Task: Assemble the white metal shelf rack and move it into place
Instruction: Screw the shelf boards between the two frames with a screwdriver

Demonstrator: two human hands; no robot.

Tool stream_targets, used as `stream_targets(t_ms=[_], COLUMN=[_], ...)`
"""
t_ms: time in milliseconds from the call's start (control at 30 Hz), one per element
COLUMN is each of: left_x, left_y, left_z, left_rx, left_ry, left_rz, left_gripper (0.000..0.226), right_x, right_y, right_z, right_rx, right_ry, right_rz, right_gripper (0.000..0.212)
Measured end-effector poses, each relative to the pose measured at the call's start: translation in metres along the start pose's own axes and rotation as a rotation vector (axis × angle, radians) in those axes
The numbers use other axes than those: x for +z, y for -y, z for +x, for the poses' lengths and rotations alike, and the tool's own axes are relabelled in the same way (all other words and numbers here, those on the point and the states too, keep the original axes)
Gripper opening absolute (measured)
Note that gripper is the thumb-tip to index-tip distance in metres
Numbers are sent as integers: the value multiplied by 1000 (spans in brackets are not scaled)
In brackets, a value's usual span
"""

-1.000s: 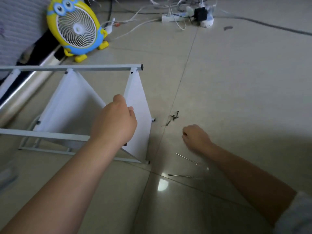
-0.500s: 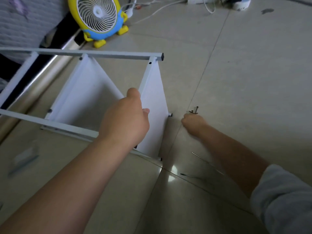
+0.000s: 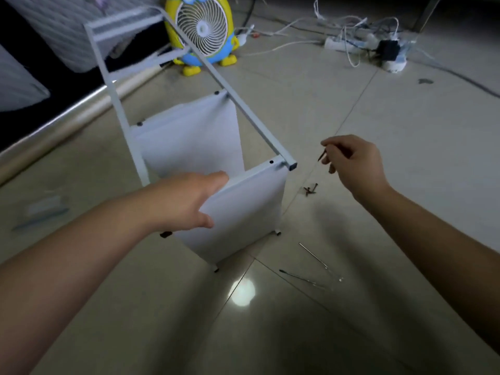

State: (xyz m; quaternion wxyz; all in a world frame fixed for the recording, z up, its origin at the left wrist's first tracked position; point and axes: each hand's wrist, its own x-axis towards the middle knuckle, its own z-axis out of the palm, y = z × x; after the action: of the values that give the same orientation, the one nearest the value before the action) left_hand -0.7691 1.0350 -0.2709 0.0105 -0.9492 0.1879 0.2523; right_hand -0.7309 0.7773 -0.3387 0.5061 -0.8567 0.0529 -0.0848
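Head view.
- Rack [image 3: 194, 136]: centre-left of frame, standing on the tiled floor [image 3: 378, 125], part built. Two white panels are fixed between grey rails. One long rail runs from the upper left down to an open end at frame centre.
- Left hand [image 3: 186, 201]: lower-left centre, grasping the top edge of the near panel. The thumb lies on the outer face; the fingers reach over the edge.
- Right hand [image 3: 354, 163]: right of centre, raised off the floor, just right of the rail's open end and not touching it. Thumb and forefinger pinch a small dark screw [image 3: 322, 156].
- Loose screws [image 3: 310, 188]: a small heap on the floor below the right hand, near the rack's right corner.
- Two thin tools [image 3: 313, 255]: lying on the floor in the lower centre-right, apart from the rack.
- Yellow-and-blue fan [image 3: 201, 31]: top centre, behind the rack.
- Power strip [image 3: 349, 44] with tangled white cables: upper right.
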Motion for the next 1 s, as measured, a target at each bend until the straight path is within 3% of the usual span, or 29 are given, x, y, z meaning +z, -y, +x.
stream_targets(t_ms=[267, 367, 533, 667, 800, 900, 1000], left_x=[-2, -7, -13, 3, 9, 9, 12], left_y=[28, 10, -23, -25, -26, -21, -21], left_z=[-7, 1, 21, 16, 7, 7, 6], left_rx=[78, 114, 87, 81, 91, 67, 46], left_ry=[-41, -190, -479, -596, -575, -483, -481], left_rz=[101, 44, -244, -236, -210, -143, -190], left_gripper=[34, 35, 17, 22, 21, 43, 43], right_x=[4, 11, 21, 21, 14, 12, 13], right_y=[80, 91, 88, 87, 94, 95, 96], right_z=[-36, -37, -46, -45, -39, -42, -41], right_rx=[-103, -110, -113, -140, -300, -464, -568], right_ry=[132, 126, 119, 162, 226, 261, 267], right_rz=[46, 72, 99, 17, -175, -310, -367], right_gripper=[16, 17, 27, 18, 17, 15, 23])
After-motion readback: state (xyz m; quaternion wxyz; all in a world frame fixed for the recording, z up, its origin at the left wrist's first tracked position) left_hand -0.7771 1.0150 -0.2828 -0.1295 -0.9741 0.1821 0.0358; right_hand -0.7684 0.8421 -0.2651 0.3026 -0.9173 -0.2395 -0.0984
